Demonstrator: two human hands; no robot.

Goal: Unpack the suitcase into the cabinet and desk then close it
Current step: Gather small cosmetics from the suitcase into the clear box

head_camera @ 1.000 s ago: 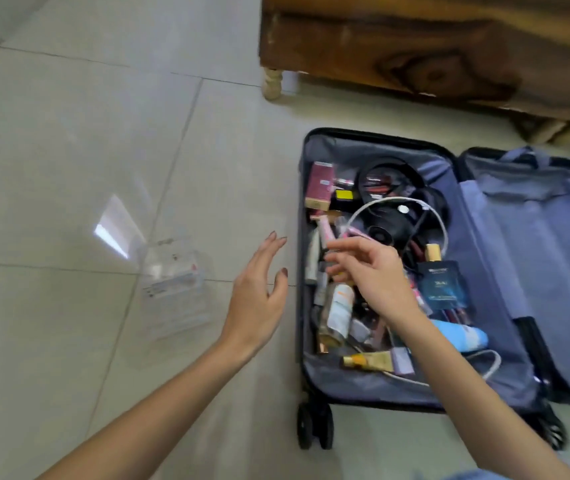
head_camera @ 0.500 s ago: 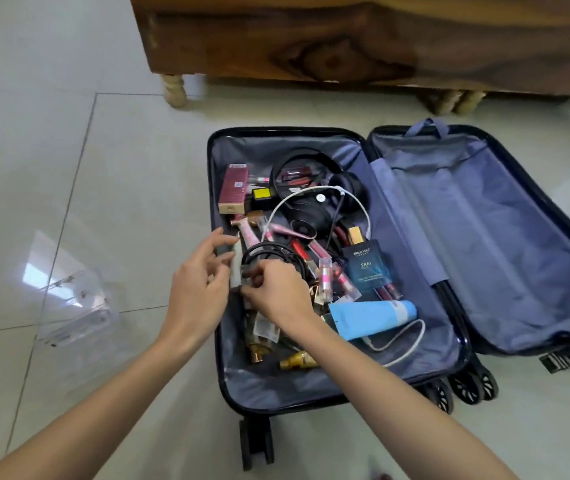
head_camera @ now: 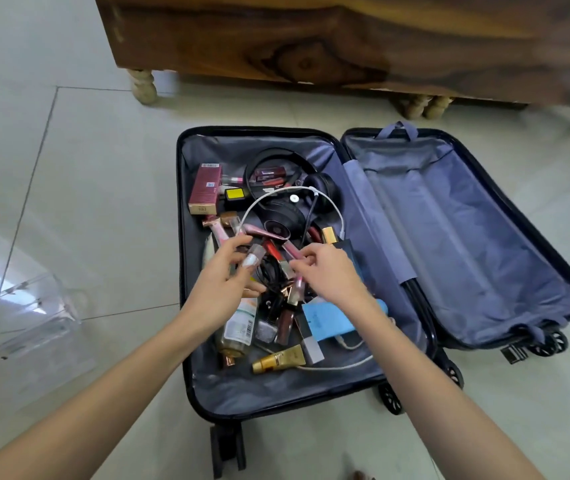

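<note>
An open dark suitcase (head_camera: 186, 341) lies on the tiled floor, its left half full of cosmetics, black headphones (head_camera: 287, 216), a white cable (head_camera: 337, 216), a red box (head_camera: 205, 188), a blue tube (head_camera: 328, 323) and a gold tube (head_camera: 276, 363). The right half (head_camera: 467, 244) holds only its grey-blue lining. My left hand (head_camera: 221, 289) hovers over the pile and pinches a small clear bottle (head_camera: 254, 258). My right hand (head_camera: 328, 275) is beside it, fingertips pinching a thin pink lip-gloss tube (head_camera: 299, 289).
A clear plastic organiser (head_camera: 30, 313) lies on the floor left of the suitcase. Behind the suitcase stands wooden furniture (head_camera: 311, 46) on turned legs (head_camera: 143, 86). Pale tiles surround the suitcase on all sides.
My view has shifted so the suitcase sits in the middle. Both hands went from above the floor and the case edge into the pile, and each has picked up a small item.
</note>
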